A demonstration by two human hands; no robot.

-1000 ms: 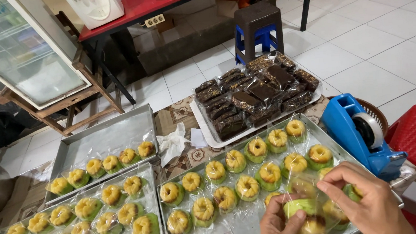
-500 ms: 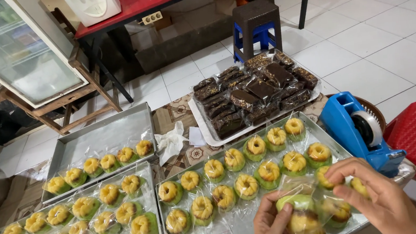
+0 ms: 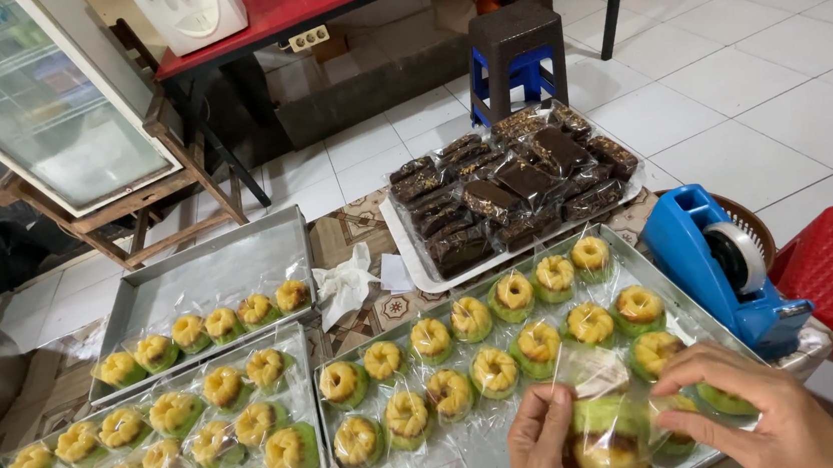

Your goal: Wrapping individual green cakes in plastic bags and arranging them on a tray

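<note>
Head view | left hand (image 3: 543, 441) and right hand (image 3: 754, 413) pinch bag (image 3: 605, 418) | cake (image 3: 601, 449) blurred inside | wrists cut off by frame

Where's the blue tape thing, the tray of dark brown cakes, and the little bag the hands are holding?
Blue plastic tape dispenser (image 3: 705, 259), head view, on its blue body.
White tray of wrapped dark brown cakes (image 3: 417, 265), head view, on its front rim.
Clear plastic bag holding a green-and-yellow cake (image 3: 603, 413), head view, on the bag's middle.
</note>
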